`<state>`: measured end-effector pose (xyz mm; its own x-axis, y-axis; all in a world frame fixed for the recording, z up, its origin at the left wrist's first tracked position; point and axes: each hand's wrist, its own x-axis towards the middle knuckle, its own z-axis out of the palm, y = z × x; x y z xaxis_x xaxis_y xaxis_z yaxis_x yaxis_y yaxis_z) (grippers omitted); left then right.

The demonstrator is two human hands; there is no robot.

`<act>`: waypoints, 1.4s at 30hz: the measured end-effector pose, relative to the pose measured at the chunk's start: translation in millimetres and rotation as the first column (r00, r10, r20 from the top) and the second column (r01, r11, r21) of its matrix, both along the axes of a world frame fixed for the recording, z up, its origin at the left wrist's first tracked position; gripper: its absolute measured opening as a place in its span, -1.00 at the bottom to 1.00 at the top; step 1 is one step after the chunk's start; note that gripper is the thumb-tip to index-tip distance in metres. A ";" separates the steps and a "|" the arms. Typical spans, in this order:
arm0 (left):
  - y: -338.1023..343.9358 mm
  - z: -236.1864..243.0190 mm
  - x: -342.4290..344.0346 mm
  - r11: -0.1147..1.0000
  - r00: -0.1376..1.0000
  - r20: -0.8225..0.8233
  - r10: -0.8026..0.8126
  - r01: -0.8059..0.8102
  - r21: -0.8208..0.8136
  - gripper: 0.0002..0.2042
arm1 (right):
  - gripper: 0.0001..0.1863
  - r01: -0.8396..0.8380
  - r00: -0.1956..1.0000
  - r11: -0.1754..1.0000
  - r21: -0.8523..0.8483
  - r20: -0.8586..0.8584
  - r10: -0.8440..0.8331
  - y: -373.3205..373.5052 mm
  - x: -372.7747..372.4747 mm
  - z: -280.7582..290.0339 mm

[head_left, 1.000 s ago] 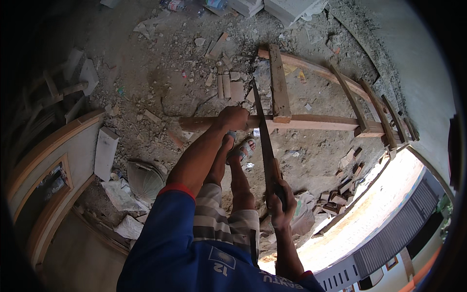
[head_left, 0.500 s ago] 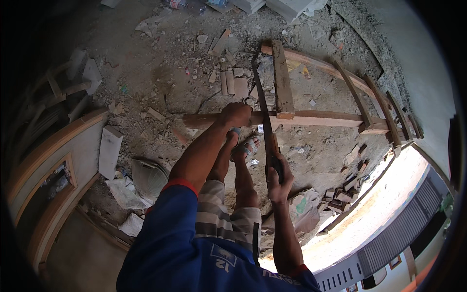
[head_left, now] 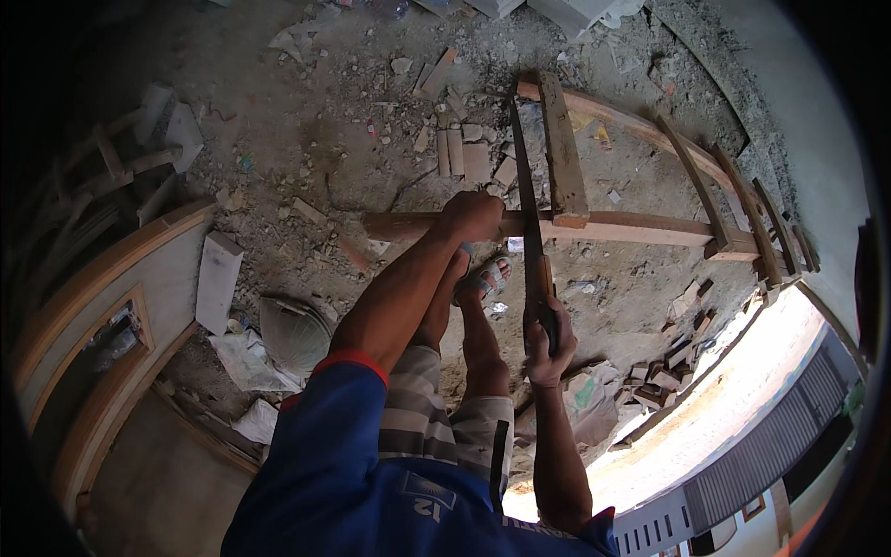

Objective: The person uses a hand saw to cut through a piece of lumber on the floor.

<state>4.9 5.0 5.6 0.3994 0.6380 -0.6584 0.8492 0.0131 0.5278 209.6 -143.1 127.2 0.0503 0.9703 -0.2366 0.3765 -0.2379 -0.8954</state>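
Observation:
My right hand [head_left: 551, 343] is wrapped round the dark handle of a hand saw [head_left: 527, 186], whose long blade points away from me. The blade lies across a wooden beam [head_left: 640, 228], just left of a crosspiece [head_left: 563, 148]. My left hand [head_left: 475, 217] grips the same beam, left of the blade, with its fingers closed over the wood. The beam's left end [head_left: 385, 226] sticks out past my left hand. How deep the blade sits in the wood cannot be made out.
The beam belongs to a ladder-like timber frame with several rungs [head_left: 691, 176], stretching right toward a wall. Rubble and wood offcuts [head_left: 450, 153] litter the dirt floor. At left lean a wooden door frame [head_left: 121, 269] and a white block [head_left: 218, 278]. Bricks [head_left: 661, 379] lie at lower right.
The whole view has shifted a little, so things appear farther right and slightly lower. Both hands keep their grip, and the saw still lies across the beam.

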 end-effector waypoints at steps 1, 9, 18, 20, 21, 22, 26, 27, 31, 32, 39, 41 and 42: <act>-3.2 6.1 -6.5 0.997 1.000 -0.026 0.017 -0.019 -0.075 -0.61 | -0.54 0.000 1.000 0.996 -0.087 0.006 0.001 1.9 -8.4 6.1; -5.1 -5.8 -15.6 0.995 1.000 -0.020 0.001 -0.003 -0.099 -0.57 | -0.53 0.020 0.999 0.972 -0.235 0.053 -0.008 -103.2 39.6 184.1; 3.9 2.0 -0.1 0.996 1.000 0.004 -0.028 0.028 -0.085 -0.57 | -0.58 0.007 1.000 0.994 -0.109 -0.007 -0.008 49.5 -31.5 13.9; -16.2 3.4 -7.1 0.989 0.999 -0.008 -0.034 0.033 -0.142 -0.57 | -0.57 -0.009 0.999 0.970 -0.242 0.028 0.016 33.3 -22.3 37.2; 1.0 3.2 -17.3 0.992 0.998 -0.052 -0.019 0.013 -0.126 -0.56 | -0.56 -0.039 0.999 0.957 -0.289 0.002 0.042 14.0 -9.2 57.5; -0.1 -2.3 -18.0 0.994 0.997 -0.067 -0.024 0.017 -0.109 -0.55 | -0.55 -0.020 1.000 0.954 -0.298 -0.003 0.020 -17.2 11.3 77.5; -0.1 0.6 -11.3 0.990 0.999 -0.042 -0.011 0.005 -0.141 -0.54 | -0.53 0.007 1.000 0.954 -0.301 -0.007 -0.010 -113.5 58.1 184.6; -1.2 0.2 -13.5 0.992 0.999 -0.051 0.002 -0.009 -0.129 -0.55 | -0.52 -0.028 0.999 0.961 -0.275 0.037 0.040 -126.7 68.0 186.2; 1.9 9.9 -5.5 0.995 0.999 -0.043 -0.011 0.007 -0.096 -0.56 | -0.56 -0.028 0.998 0.986 -0.167 0.042 0.036 -22.4 17.8 54.4; 4.9 7.4 8.9 0.997 1.000 -0.019 -0.017 0.015 -0.077 -0.56 | -0.57 -0.011 0.999 0.995 -0.103 0.047 0.016 7.1 8.1 14.2; 12.8 -6.8 -24.4 0.999 0.999 -0.037 0.023 -0.025 -0.044 -0.57 | -0.57 -0.035 0.999 0.960 -0.277 -0.046 0.023 -1.2 5.6 75.9; -1.7 -2.1 -15.7 0.994 1.000 -0.004 0.017 -0.018 -0.106 -0.57 | -0.53 -0.044 0.998 0.972 -0.231 0.024 0.051 -66.8 38.5 132.0; -1.1 2.6 -10.8 0.994 1.000 -0.010 0.017 -0.018 -0.108 -0.57 | -0.53 0.004 1.000 0.943 -0.333 0.017 0.001 -91.8 51.7 166.5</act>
